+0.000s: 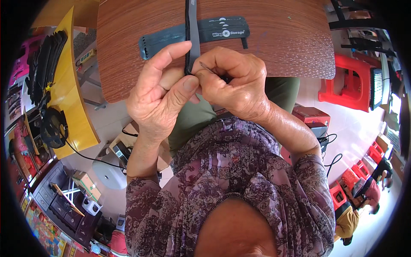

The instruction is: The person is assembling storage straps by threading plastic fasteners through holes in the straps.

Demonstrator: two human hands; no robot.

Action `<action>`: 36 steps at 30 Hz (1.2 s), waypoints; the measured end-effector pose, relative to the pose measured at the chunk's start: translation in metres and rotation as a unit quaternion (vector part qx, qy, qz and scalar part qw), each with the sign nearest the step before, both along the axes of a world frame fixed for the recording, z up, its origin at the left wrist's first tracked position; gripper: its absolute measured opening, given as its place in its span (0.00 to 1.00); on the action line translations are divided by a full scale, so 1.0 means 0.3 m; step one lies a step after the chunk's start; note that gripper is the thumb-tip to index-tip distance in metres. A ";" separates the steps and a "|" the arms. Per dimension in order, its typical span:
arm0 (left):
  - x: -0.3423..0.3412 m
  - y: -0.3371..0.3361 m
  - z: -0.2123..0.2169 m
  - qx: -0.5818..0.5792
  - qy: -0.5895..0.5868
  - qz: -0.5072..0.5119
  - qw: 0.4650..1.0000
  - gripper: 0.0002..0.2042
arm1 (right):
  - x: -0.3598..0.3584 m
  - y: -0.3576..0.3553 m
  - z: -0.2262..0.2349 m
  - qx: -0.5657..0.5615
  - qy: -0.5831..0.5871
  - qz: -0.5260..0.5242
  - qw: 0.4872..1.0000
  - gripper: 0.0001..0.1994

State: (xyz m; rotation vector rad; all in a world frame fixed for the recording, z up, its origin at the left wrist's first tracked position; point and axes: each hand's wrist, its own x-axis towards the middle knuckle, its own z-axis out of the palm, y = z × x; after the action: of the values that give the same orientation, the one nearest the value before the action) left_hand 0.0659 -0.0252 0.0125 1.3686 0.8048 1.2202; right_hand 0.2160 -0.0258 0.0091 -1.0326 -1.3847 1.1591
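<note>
One dark strap (194, 36): run out over the brown wooden worktop (291, 47), far part cut off by the top of the view, near end held up by the worktop's near edge; a black edge and a greyer face are both shown.
Left hand (156, 98): strap's near end is pinched between the thumb and the curled fingers; index finger is stretched up beside the strap (whether it's actually touched by the tip can't really be told).
Right hand (237, 83): thumb and fingers are clamped on a thin pointed metal piece (207, 67), held right next to that same strap end; the rest of the piece is hidden by the grip.
Flat straps (233, 32): laid overlapping across the worktop, marked with white print, crossed over by the held strap.
Yellow table (79, 128): placed off to the left, with a bunch of black strips (48, 60) piled on it.
Red stool (342, 81): set just right of the worktop.
Clothes: a purple patterned top (231, 158) and green trousers (284, 90) are worn.
</note>
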 end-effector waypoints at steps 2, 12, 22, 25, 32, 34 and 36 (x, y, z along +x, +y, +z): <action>-0.002 -0.002 0.006 -0.026 -0.011 -0.013 1.000 0.23 | -0.007 -0.002 -0.003 0.014 -0.008 -0.010 1.000 0.03; -0.006 0.010 0.007 -0.101 -0.032 -0.021 0.994 0.23 | 0.011 0.025 0.030 -0.139 0.074 0.050 0.986 0.02; -0.019 0.032 0.000 -0.077 -0.007 -0.051 0.996 0.23 | 0.012 0.006 -0.016 -0.155 0.090 0.046 0.983 0.02; -0.006 0.019 -0.006 -0.046 0.013 -0.022 0.999 0.25 | 0.022 0.011 0.008 -0.186 0.152 0.065 0.969 0.02; 0.016 -0.003 -0.017 0.132 0.185 0.075 0.971 0.27 | 0.005 -0.005 -0.032 -0.044 0.043 0.000 0.998 0.05; 0.021 -0.005 0.002 0.194 0.266 0.097 0.939 0.27 | 0.010 -0.002 -0.015 -0.064 0.037 0.026 0.997 0.05; 0.030 -0.011 0.017 0.225 0.305 0.107 0.919 0.28 | 0.011 -0.007 -0.011 -0.034 0.022 0.015 0.999 0.05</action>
State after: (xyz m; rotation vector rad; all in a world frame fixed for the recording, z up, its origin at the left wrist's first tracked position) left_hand 0.0750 -0.0284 0.0177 2.1453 1.1739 1.1961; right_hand 0.2192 -0.0281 0.0058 -1.0303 -1.3394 1.2513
